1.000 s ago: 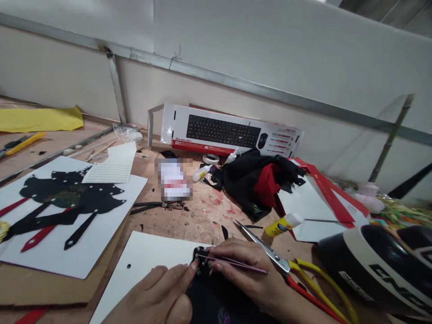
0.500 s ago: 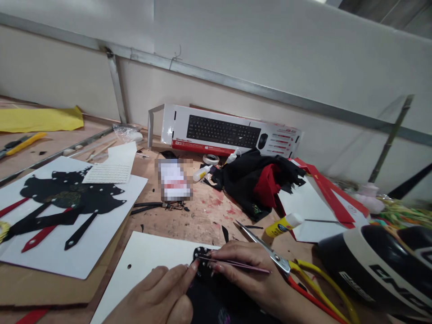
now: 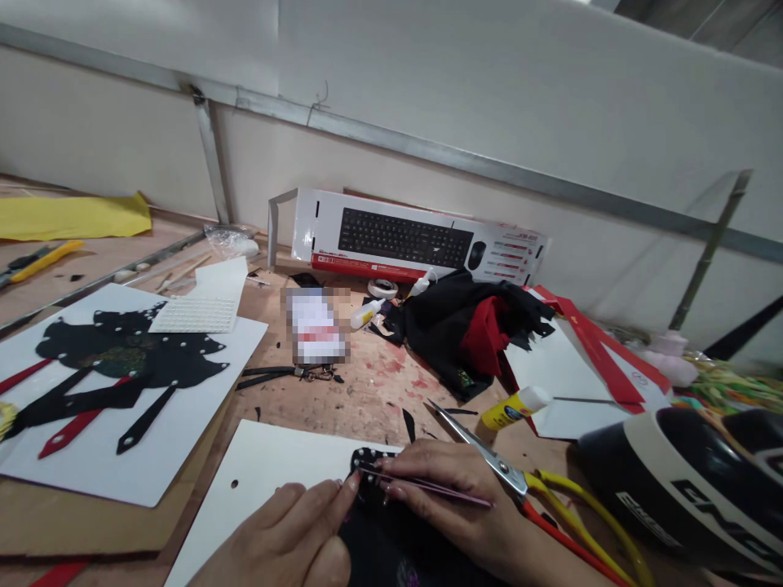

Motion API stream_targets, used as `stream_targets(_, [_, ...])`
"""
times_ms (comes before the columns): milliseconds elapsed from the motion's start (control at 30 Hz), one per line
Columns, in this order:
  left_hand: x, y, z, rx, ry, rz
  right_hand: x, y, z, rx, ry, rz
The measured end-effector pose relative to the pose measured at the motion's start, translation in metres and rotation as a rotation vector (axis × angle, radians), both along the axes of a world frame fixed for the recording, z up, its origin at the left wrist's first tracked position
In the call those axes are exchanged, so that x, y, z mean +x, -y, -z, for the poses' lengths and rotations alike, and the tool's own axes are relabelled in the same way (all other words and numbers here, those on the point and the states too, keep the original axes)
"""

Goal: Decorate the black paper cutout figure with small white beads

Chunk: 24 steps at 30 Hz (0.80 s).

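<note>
My right hand (image 3: pixel 449 489) is closed on a pair of pink tweezers (image 3: pixel 453 491), held slanting, with the tips down at the cloth. Under both hands lies a black cloth piece (image 3: pixel 416 534), edged with small white beads (image 3: pixel 371 453) and resting on a white board (image 3: pixel 269 456). With its fingers curled, my left hand (image 3: pixel 294 530) presses a fingertip onto the cloth right beside the tweezer tips. Whether a bead sits in the tips is too small to tell. Part of the cloth is hidden by my hands.
Yellow-and-red-handled scissors (image 3: pixel 519 485) lie beside my right arm, near a glue stick (image 3: pixel 514 409) and a black bottle (image 3: pixel 679 481). At left, a bead sheet (image 3: pixel 196 315) rests on a black cutout (image 3: pixel 122 350). A keyboard box (image 3: pixel 416 240) stands against the wall.
The tweezers and the fingers of my right hand have shifted slightly, their back end now a little lower and farther right. My left hand stays pressed on the cloth.
</note>
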State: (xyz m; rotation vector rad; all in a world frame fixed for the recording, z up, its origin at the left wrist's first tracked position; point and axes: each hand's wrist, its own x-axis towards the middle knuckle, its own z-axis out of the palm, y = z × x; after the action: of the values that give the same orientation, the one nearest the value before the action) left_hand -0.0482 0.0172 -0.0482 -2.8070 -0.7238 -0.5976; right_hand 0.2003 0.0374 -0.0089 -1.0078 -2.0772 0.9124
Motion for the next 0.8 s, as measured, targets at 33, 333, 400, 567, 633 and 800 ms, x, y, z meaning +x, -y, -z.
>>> stream_targets(33, [0.0002, 0.0001, 0.0005, 0.006, 0.002, -0.006, 0.0002, -0.0004, 0.0007, -0.006, 0.000, 0.000])
stream_targets(333, [0.0009, -0.0004, -0.0018, 0.038, -0.003, -0.003, 0.0007, -0.0015, 0.0024, -0.032, -0.021, 0.010])
stream_targets(400, [0.0002, -0.0001, -0.0019, 0.047, -0.001, 0.001, 0.0007, -0.0013, 0.0024, -0.034, -0.015, 0.020])
stream_targets(567, [0.0003, -0.0005, -0.0003, 0.052, 0.005, 0.000, 0.0000, -0.0016, 0.0031, -0.025, -0.034, 0.027])
stream_targets(633, [0.0011, -0.0011, 0.0006, 0.046, 0.017, -0.008, -0.0003, -0.0019, 0.0031, -0.044, -0.041, 0.030])
stream_targets(800, [0.0012, -0.0015, -0.0024, 0.058, 0.010, 0.013, -0.0004, -0.0026, 0.0033, -0.082, -0.058, 0.034])
